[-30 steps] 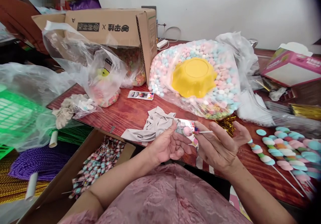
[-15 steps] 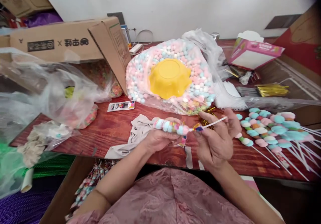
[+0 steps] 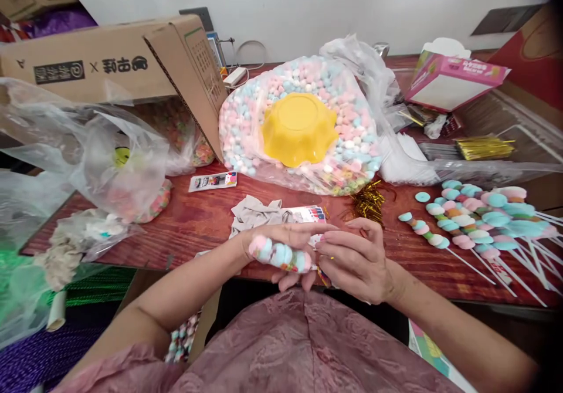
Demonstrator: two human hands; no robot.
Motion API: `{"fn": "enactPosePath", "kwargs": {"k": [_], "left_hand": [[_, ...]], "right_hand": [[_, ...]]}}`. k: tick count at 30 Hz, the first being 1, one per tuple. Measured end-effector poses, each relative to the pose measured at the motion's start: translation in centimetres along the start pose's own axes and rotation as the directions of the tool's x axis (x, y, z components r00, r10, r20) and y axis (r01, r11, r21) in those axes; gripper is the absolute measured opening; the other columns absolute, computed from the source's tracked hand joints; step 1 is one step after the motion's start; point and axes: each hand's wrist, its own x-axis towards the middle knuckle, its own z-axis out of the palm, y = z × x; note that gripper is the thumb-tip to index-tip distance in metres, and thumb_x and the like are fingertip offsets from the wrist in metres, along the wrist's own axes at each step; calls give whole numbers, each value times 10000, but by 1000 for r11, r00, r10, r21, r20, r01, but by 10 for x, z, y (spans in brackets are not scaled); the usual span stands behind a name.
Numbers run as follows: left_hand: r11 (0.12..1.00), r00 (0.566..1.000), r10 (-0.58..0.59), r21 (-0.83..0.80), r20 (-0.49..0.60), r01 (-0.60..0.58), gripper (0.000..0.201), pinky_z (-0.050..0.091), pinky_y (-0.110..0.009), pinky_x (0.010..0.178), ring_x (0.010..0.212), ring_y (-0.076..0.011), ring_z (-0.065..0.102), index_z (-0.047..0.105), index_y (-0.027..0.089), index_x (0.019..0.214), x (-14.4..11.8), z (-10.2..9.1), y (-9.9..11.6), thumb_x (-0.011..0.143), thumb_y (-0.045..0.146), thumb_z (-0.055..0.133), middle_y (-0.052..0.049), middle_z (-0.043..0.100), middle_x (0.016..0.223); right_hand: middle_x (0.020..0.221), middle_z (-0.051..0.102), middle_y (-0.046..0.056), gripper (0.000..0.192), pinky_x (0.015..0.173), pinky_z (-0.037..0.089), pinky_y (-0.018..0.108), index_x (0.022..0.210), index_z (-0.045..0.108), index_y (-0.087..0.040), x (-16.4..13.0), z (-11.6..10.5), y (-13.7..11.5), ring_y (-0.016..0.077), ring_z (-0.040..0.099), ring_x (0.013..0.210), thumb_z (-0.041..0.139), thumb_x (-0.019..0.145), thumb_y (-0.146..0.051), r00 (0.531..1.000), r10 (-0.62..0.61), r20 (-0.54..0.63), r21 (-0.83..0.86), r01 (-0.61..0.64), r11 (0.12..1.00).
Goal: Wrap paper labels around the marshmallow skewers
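The person's left hand (image 3: 292,234) grasps a short marshmallow skewer (image 3: 279,255) of pink, blue and white pieces, held above the near edge of the reddish wooden worktop (image 3: 185,220), just in front of the body. The skewer lies across the palm, slightly tilted, with fingers along its upper side and fingertips showing below it. The right hand (image 3: 358,258) is at the skewer's right end, its fingers bent; they hide that end, so whether they grip it or only touch it cannot be told.

Just beyond the hands, a crumpled grey cloth (image 3: 255,212) lies beside printed packets (image 3: 308,212), partly covered by the left hand. A tuft of gold tinsel strips (image 3: 368,200) lies beyond the right hand. Farther right, a pile of marshmallow sticks (image 3: 492,217) rests with its white sticks pointing toward the lower right, and one loose blue disc (image 3: 422,196) lies near it.

Behind the cloth sits a large clear bag of marshmallows (image 3: 356,111), an upturned yellow bowl (image 3: 299,123) resting on it. To its left are a small flat packet (image 3: 213,181) and a cardboard box (image 3: 123,67) with dark lettering. A pink-edged carton (image 3: 457,85) stands at the back right.
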Motion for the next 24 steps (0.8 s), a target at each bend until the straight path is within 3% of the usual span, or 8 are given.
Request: {"fn": "enactPosePath", "kwargs": {"k": [4, 7, 9, 12, 16, 18, 20, 24], "left_hand": [[889, 983, 89, 457, -160, -6, 922, 479, -247, 668, 746, -150, 635, 210, 284, 1537, -9, 18, 1, 758, 256, 703, 24, 616, 792], [385, 933, 235, 907, -273, 168, 862, 489, -350, 813, 915, -219, 634, 153, 215, 1557, -7, 33, -1, 810, 184, 583, -76, 660, 1018], [7, 892, 328, 945, -311, 327, 818, 473, -406, 872, 1026, -271, 617, 142, 148, 1552, -2, 38, -6, 821, 124, 507, -158, 632, 1177], [-258, 827, 428, 827, -366, 499, 785, 481, -407, 838, 1011, -281, 615, 145, 75, 1534, 8, 37, -16, 809, 62, 447, -193, 626, 1170], [-291, 772, 495, 761, -398, 579, 599, 489, -366, 764, 914, -254, 599, 451, 69, 1379, 16, 24, -21, 784, 125, 492, -156, 638, 1068], [-271, 809, 452, 806, -375, 526, 310, 480, -360, 754, 839, -233, 580, 663, 95, 1032, 16, 19, -18, 769, 175, 518, -126, 636, 950], [-232, 858, 405, 872, -317, 432, 131, 464, -351, 774, 778, -203, 554, 645, 129, 725, 14, 16, -9, 763, 191, 536, -85, 610, 823], [137, 977, 98, 975, -192, 177, 151, 440, -254, 670, 677, -136, 535, 624, 156, 768, 2, 17, 24, 819, 298, 608, 13, 581, 709]], "right_hand": [[870, 704, 8, 166, 937, 411, 502, 853, 662, -216, -4, -4, 9, 195, 592, 1036, 523, 925, -162, 944, -235, 232, 6, 240, 971], [808, 678, 13, 231, 918, 419, 514, 823, 644, -213, -2, -3, 13, 194, 584, 913, 460, 931, -123, 890, -319, 326, 10, 335, 942], [766, 653, 27, 263, 880, 424, 499, 784, 629, -208, 2, 0, 16, 202, 566, 849, 435, 920, -97, 856, -318, 408, -11, 353, 936], [764, 636, 53, 258, 783, 409, 444, 781, 619, -189, 10, 4, 20, 212, 545, 817, 424, 908, -78, 812, -263, 521, -32, 327, 944], [753, 605, 36, 215, 666, 338, 370, 780, 573, -176, 14, 9, 27, 187, 522, 745, 441, 935, -107, 795, -246, 555, 49, 263, 963], [717, 580, 23, 221, 633, 301, 351, 776, 562, -171, 14, 8, 28, 168, 494, 683, 435, 949, -118, 818, -252, 516, 71, 253, 965], [694, 564, 19, 231, 621, 279, 345, 789, 572, -160, 12, 4, 26, 159, 482, 655, 419, 958, -122, 856, -252, 452, 74, 245, 967], [725, 588, 43, 264, 658, 307, 355, 825, 605, -140, 9, -7, 16, 174, 535, 715, 382, 965, -124, 911, -233, 340, 73, 221, 973]]}}
